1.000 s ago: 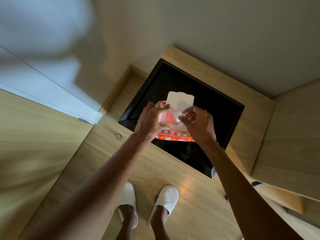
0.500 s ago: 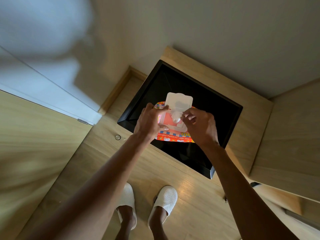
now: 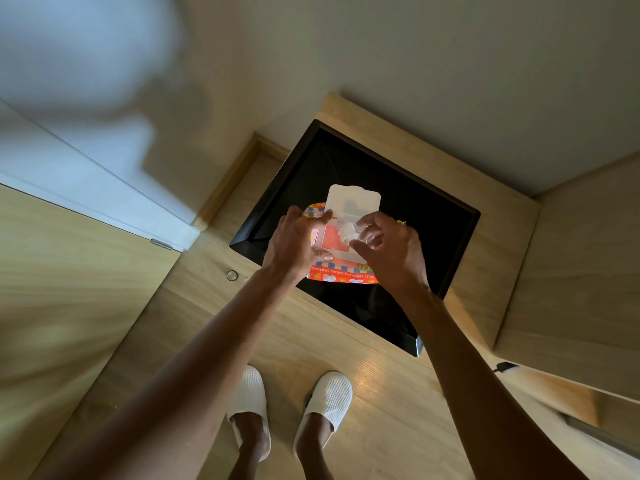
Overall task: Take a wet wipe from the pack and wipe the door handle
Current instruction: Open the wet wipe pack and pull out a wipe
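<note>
A colourful red-and-orange wet wipe pack [image 3: 341, 273] is held out in front of me over a black tray. Its white lid flap [image 3: 353, 201] stands folded up and back. My left hand [image 3: 294, 242] grips the pack by its left side. My right hand [image 3: 389, 251] pinches the crumpled white wipe [image 3: 347, 232] that sticks out of the opening, with thumb and fingers closed on it. No door handle shows in this view.
A black tray [image 3: 446, 244] sits on a light wooden surface [image 3: 491, 216] below the pack. A wooden door [image 3: 59, 306] lies at the left, a wooden panel [image 3: 581, 271] at the right. A small ring-shaped door stop [image 3: 232, 275] is on the floor. White slippers [image 3: 251, 403] are below.
My right hand has closed on the wipe and drawn a crumpled tuft out of the opening. Both hands and the pack shifted slightly up in view.
</note>
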Motion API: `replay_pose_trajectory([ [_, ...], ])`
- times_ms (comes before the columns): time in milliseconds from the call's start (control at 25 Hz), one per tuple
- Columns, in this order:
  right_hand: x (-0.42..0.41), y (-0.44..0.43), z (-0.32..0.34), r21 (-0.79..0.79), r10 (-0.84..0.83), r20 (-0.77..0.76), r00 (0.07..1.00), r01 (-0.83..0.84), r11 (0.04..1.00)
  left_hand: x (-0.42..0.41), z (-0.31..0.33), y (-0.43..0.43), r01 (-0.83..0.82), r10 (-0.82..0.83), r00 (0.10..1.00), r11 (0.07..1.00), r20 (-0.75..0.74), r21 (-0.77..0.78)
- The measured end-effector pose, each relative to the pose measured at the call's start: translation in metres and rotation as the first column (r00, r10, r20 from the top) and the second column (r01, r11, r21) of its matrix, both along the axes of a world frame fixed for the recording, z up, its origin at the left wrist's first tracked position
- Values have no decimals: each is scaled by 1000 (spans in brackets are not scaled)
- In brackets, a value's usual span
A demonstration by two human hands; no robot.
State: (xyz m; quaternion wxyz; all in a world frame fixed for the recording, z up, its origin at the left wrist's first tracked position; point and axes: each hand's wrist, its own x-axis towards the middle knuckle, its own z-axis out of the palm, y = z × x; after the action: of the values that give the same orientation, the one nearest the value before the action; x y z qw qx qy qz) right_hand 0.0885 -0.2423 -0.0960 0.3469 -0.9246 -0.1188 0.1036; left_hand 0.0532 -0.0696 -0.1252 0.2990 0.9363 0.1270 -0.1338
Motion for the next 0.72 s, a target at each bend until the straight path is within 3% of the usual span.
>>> replay_pose_trajectory([
  [120, 3, 6, -1, -7, -68, 25, 997, 68, 998, -1, 2, -1, 5, -5, 1000, 1000, -2, 2],
  [320, 4, 7, 7, -46, -18, 81, 997, 22, 999, 1, 6, -1, 0, 0, 1000, 1000, -2, -19],
  [720, 11, 8, 22, 41, -82, 22, 996, 81, 996, 2, 11, -2, -18, 17, 1000, 1000, -12, -20],
])
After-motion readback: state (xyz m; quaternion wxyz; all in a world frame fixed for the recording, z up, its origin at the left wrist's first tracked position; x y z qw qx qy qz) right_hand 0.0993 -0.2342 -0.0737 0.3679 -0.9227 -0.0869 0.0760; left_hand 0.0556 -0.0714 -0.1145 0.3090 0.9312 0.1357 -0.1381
